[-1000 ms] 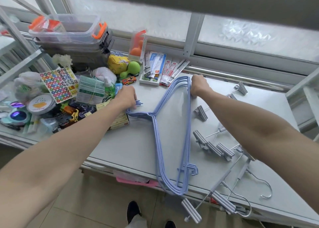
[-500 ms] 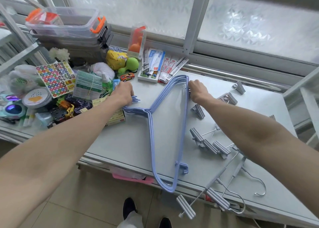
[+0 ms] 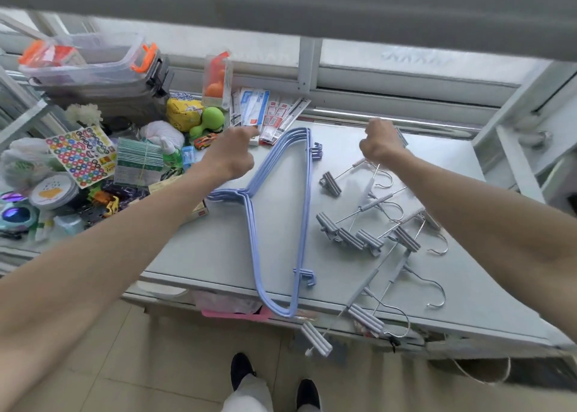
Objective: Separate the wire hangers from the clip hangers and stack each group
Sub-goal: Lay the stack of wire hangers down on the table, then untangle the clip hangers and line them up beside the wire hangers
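Head view: both hands above the counter (image 3: 193, 255).
Wire hangers (image 3: 304, 212): blue, stacked mid-counter, tips past the near edge.
Clip hangers (image 3: 368, 237): scattered right of them, not yet stacked.
Left hand (image 3: 231, 155): loosely open, holding nothing.
Right hand (image 3: 379, 145): fisted on a clip hanger by the far edge.

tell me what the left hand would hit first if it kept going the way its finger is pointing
The left hand points up and right toward the window. First in that line, probably, are the paper packets just beyond its fingertip. Depth is unclear; the hand may pass above them.
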`<state>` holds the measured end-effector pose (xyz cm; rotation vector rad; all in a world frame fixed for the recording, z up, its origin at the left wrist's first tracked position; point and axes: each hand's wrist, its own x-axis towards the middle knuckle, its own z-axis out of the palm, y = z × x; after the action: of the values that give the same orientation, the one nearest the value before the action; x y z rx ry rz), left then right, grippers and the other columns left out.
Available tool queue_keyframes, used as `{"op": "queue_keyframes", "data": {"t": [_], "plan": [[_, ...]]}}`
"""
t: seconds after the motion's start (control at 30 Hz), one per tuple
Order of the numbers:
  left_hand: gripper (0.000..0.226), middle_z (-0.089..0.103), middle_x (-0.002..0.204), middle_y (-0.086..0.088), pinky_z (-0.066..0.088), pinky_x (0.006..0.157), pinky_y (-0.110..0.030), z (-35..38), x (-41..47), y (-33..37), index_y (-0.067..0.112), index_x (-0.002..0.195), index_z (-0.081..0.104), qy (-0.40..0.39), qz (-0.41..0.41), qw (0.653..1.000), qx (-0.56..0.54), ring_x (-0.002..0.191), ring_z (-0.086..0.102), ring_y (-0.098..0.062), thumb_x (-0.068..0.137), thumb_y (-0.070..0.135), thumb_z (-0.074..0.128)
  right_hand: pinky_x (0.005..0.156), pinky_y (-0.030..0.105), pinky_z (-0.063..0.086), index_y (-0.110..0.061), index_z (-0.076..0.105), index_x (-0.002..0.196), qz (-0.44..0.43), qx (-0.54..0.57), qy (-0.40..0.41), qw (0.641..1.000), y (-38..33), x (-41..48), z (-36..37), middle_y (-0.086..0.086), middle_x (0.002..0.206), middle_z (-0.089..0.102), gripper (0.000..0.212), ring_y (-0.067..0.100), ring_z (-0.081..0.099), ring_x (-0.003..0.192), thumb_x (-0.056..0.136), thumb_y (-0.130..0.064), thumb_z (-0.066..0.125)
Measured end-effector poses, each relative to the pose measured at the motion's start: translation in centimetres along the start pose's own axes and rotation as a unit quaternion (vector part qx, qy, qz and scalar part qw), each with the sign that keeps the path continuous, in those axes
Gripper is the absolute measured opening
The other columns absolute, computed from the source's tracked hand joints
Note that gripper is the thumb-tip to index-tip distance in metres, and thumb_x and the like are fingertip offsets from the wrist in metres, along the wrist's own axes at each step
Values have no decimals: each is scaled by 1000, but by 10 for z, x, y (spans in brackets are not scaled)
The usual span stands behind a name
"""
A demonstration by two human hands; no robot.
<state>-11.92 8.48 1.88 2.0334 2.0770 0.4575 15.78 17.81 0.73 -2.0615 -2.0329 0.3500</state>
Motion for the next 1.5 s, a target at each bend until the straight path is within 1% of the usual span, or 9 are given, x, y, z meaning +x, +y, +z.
{"op": "queue_keyframes", "data": {"t": [0.37, 0.53, 0.73, 0.97, 1.07, 1.17, 1.27, 1.37, 1.5], "plan": [[37, 66, 120, -14, 41, 87, -14, 74, 1, 104, -1, 122, 64, -92, 3, 983, -157, 110, 62, -21, 86, -2, 57, 79, 40, 57, 0, 56, 81, 174, 82, -46, 980, 112, -62, -21, 24, 94, 68, 12, 35, 70, 87, 82, -11, 52], [40, 66, 120, -13, 44, 95, -22, 94, 25, 124, 2, 123, 63, -77, -4, 985, -152, 110, 61, -22, 85, -2, 54, 71, 35, 55, 6, 60, 103, 201, 154, -53, 966, 99, -80, 3, 22, 95, 67, 26, 35, 70, 87, 83, -6, 50], [48, 57, 133, -15, 42, 107, -35, 126, 39, 139, 5, 135, 53, -159, -6, 985, -61, 123, 54, -28, 87, 11, 51, 77, 31, 53, -5, 60, 96, 219, 192, -73, 954, 64, -82, 29, 16, 104, 67, 21, 32, 66, 99, 82, -20, 59], [27, 68, 108, -14, 56, 87, -38, 129, 25, 144, 11, 101, 72, -194, 7, 981, -4, 96, 66, -30, 79, 14, 56, 77, 35, 58, -2, 62, 85, 248, 235, -56, 938, 67, -70, 33, 15, 89, 68, 20, 30, 68, 86, 78, -18, 53], [18, 71, 86, -13, 59, 72, -33, 119, 22, 147, 6, 78, 67, -238, -13, 971, 2, 77, 69, -27, 68, 16, 57, 59, 28, 50, -1, 58, 79, 227, 268, -76, 933, 72, -69, 31, 14, 74, 71, 16, 23, 60, 62, 80, -13, 48], [22, 68, 83, -14, 50, 58, -24, 117, 25, 151, 0, 83, 60, -262, -50, 964, -18, 63, 62, -23, 79, 21, 55, 66, 30, 47, -2, 60, 85, 205, 278, -70, 936, 77, -68, 33, 17, 87, 71, 15, 29, 63, 77, 82, -14, 51], [24, 58, 96, -17, 43, 65, -25, 124, 33, 157, 0, 99, 56, -213, -89, 968, -101, 82, 59, -26, 90, 22, 51, 78, 33, 50, -2, 61, 85, 187, 289, -62, 937, 81, -67, 38, 18, 94, 71, 24, 31, 66, 90, 86, -26, 57], [20, 49, 76, -9, 33, 50, -24, 136, 45, 157, 10, 71, 50, -161, -120, 960, -193, 58, 44, -16, 89, 18, 57, 80, 35, 51, -12, 52, 72, 168, 306, -53, 936, 81, -68, 40, 19, 92, 71, 27, 32, 67, 89, 89, -33, 60], [34, 50, 67, -4, 39, 56, -26, 149, 51, 160, 15, 61, 48, -162, -152, 936, -273, 59, 45, -18, 85, 18, 72, 78, 33, 49, -10, 60, 83, 157, 313, -43, 936, 88, -68, 42, 16, 88, 73, 24, 28, 67, 87, 88, -34, 63]]}}
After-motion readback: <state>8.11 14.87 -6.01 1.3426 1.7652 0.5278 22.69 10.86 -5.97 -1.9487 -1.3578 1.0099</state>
